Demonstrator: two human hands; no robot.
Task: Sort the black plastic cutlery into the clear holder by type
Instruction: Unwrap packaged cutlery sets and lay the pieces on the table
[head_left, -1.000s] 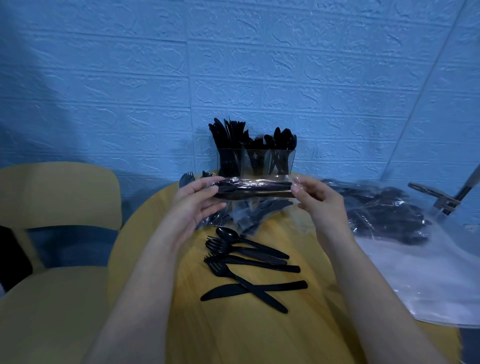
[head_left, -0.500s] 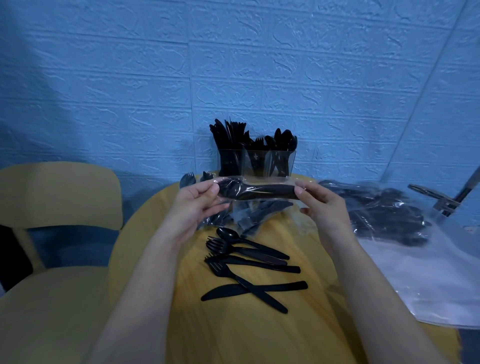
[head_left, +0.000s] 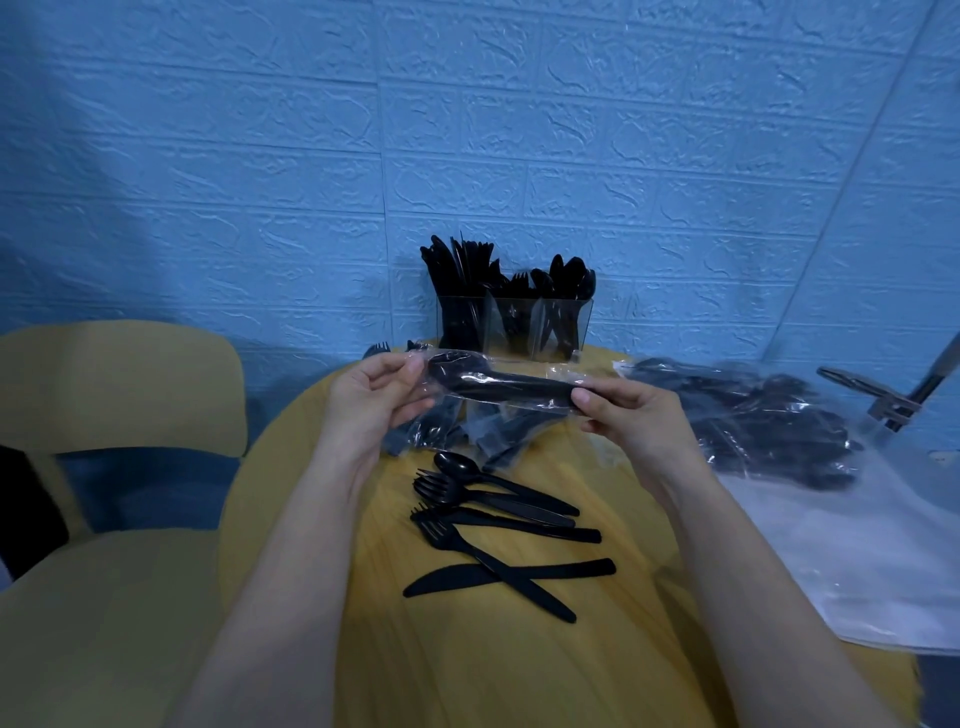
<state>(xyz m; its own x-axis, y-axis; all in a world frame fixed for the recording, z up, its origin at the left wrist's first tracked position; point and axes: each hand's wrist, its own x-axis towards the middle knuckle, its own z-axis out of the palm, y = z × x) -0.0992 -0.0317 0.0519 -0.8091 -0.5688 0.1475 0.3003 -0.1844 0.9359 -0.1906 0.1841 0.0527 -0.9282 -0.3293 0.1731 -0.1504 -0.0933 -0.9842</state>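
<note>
A clear-wrapped packet of black cutlery (head_left: 498, 387) is held level above the round yellow table (head_left: 519, 665). My left hand (head_left: 371, 400) pinches its left end and my right hand (head_left: 631, 415) pinches its right end. Behind it, against the wall, stands the clear holder (head_left: 514, 325) with three compartments, each filled with upright black cutlery. Loose pieces lie on the table below my hands: a spoon (head_left: 457, 465), several forks (head_left: 441, 491) and a knife (head_left: 509, 577). More wrapped packets (head_left: 441, 428) lie under the held one.
A large clear plastic bag with many wrapped black cutlery packets (head_left: 769, 426) covers the table's right side. A metal stand or clamp (head_left: 883, 400) stands at far right. A yellow chair (head_left: 114, 467) is at the left. The blue brick-pattern wall is close behind.
Both hands have lowered the wrapped packet slightly and drawn it a little nearer, still gripping its two ends. The loose cutlery on the table has not moved.
</note>
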